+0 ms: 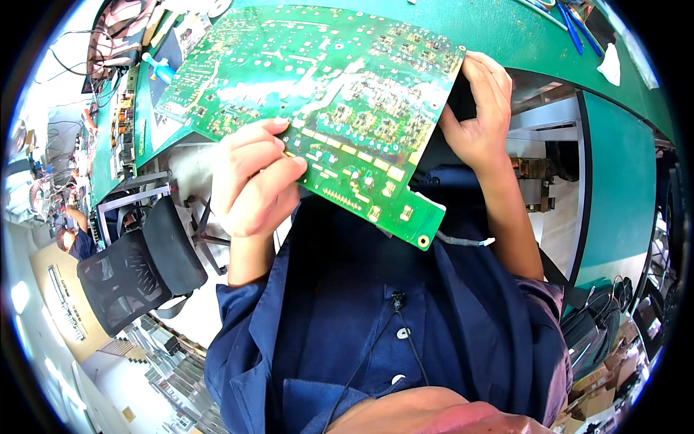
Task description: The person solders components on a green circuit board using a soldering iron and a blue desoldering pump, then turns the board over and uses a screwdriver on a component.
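A large green circuit board (311, 87), densely covered with small components and pads, is tilted above my lap. My left hand (253, 177) has its fingers curled on the lower left edge of the board, gripping it. My right hand (483, 108) holds the right edge near the upper corner, thumb lower down. A narrower board section (405, 220) juts out at the bottom, and a short dark cable (463, 240) with a white connector hangs from behind it. The underside of the board is hidden.
The green bench (506, 36) runs behind, with blue-handled tools (571, 29), a white crumpled scrap (609, 65) and a blue syringe-like item (160, 69). An office chair (148, 267) and another person (76, 239) are at left. A teal side desk (614, 188) is at right.
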The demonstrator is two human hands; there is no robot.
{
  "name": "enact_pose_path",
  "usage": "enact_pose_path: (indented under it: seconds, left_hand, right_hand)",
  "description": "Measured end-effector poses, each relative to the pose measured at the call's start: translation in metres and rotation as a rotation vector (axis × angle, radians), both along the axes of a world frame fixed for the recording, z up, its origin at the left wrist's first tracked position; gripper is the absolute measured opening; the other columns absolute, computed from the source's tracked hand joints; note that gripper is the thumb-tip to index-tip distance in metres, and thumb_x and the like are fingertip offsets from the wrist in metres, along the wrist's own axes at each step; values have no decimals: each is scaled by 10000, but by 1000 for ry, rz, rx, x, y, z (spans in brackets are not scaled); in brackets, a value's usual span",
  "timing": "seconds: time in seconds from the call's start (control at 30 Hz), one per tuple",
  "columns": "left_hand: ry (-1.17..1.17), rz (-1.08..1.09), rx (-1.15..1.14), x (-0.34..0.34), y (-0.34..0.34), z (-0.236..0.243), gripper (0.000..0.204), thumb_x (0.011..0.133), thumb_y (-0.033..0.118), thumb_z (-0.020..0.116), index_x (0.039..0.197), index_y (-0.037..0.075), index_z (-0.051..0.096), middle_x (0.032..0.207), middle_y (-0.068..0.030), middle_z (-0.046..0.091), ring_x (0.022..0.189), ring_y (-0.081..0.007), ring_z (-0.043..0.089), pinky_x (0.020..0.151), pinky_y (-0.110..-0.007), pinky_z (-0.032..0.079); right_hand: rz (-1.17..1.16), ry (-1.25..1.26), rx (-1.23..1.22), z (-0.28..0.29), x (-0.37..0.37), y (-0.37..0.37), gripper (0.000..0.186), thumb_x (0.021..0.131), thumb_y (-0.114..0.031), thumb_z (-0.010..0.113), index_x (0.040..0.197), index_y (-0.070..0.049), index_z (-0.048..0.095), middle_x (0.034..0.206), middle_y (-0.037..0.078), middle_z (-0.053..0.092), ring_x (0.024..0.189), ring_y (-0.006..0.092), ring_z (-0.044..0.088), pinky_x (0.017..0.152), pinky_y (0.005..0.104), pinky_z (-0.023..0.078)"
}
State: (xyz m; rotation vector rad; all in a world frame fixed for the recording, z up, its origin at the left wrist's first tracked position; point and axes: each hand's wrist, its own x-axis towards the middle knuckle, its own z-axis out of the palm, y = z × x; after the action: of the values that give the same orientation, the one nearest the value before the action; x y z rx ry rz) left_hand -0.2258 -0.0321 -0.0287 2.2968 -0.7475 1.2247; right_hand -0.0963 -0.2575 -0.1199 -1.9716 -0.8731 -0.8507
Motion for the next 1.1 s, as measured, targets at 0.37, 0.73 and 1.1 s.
enact_pose_path:
  seconds: [0.37,0.73,1.1]
  left_hand:
    - [139,-44,-15,-24,8,-26,242,560,-100,641,782,-12,607,766,-111,527,719,-245,538,727,-448,562]
    - [224,-9,-9,-36,11,-45,201,601,-25,692,778,38,618,777,-71,516,753,-222,522,752,-422,557]
    - [228,16,-55,-43,13,-57,211,631,42,708,827,58,631,803,-60,503,784,-215,519,776,-415,551]
  right_hand:
    - [10,-11,70,-19,-3,10,568,608,-253,754,1077,-11,546,1068,122,569,1040,305,506,940,443,334]
    - [-30,-64,117,-26,-9,21,538,677,-262,769,1056,39,536,1022,139,568,983,293,528,846,366,424]
    - [671,1413,1166,-14,-51,17,327,971,-180,384,1221,23,444,1135,98,569,1003,158,567,871,297,448]
